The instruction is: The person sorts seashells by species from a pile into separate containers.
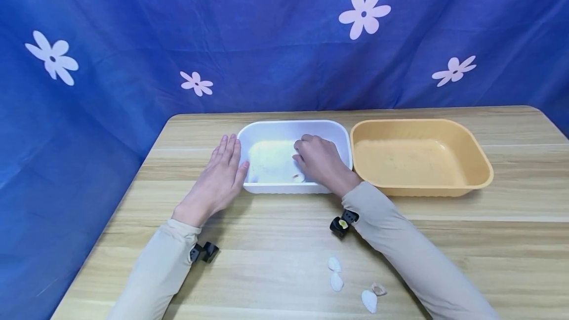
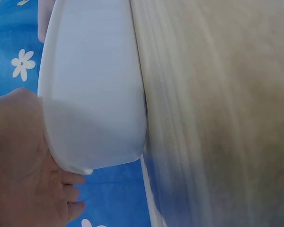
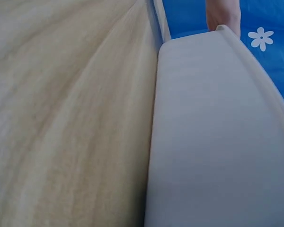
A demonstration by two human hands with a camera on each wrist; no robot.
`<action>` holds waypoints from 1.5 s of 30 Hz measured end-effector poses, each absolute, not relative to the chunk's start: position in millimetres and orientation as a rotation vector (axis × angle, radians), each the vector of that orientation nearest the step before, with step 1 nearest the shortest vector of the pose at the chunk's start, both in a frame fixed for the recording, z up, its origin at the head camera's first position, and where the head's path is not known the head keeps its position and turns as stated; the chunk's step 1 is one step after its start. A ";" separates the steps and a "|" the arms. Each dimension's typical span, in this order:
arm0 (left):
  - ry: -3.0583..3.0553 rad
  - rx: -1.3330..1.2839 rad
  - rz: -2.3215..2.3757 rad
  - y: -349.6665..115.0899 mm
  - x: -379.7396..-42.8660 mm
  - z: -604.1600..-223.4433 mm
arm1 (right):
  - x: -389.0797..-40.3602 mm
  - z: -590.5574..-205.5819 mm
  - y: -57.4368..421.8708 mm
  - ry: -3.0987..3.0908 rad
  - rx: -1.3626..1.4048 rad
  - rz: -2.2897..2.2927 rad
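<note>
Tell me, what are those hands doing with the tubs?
A person's left hand touches the end of the white tub, fingers straight. The right hand is down inside it, fingers curled; I can't tell if it holds anything. A shell lies in there too. The yellow tub sits alongside, and more shells lie on the table.

No readable text.
The yellowish mark [image 1: 344, 223] on the black wrist camera [image 1: 339, 230] in front of the white tub [image 1: 284, 188], toward the tub's right end, is too small to read.
</note>
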State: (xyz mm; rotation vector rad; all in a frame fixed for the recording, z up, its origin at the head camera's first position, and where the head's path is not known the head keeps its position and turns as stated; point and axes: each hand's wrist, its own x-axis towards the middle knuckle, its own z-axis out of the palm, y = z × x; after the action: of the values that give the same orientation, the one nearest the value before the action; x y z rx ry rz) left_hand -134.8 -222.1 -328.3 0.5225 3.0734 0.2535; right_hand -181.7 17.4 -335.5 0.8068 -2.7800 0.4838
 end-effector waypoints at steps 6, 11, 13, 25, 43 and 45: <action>3.079 0.527 0.277 -221.2 -134.2 -328.0 | -183.8 -335.9 17.7 -2.767 0.794 0.456; 3.082 0.523 0.285 -221.3 -135.5 -329.4 | -177.7 -326.0 24.7 -2.673 0.786 0.514; 3.080 0.519 0.286 -222.0 -136.0 -329.5 | -171.7 -317.9 29.1 -2.612 0.779 0.570; 3.086 0.527 0.293 -225.2 -136.7 -331.6 | -117.4 -291.9 57.5 -2.492 1.016 0.551; 3.057 0.499 0.315 -222.6 -138.6 -329.1 | -37.6 -326.6 140.9 -2.501 1.415 0.582; 3.057 0.507 0.316 -222.3 -139.2 -329.0 | -28.7 -332.1 145.5 -2.487 1.494 0.551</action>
State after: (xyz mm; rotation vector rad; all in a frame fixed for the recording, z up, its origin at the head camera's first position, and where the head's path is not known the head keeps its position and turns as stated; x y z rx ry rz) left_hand -139.2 -222.3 -329.0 0.5066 3.0574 0.3160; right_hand -28.7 145.5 -332.1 1.4942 -2.4874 0.5512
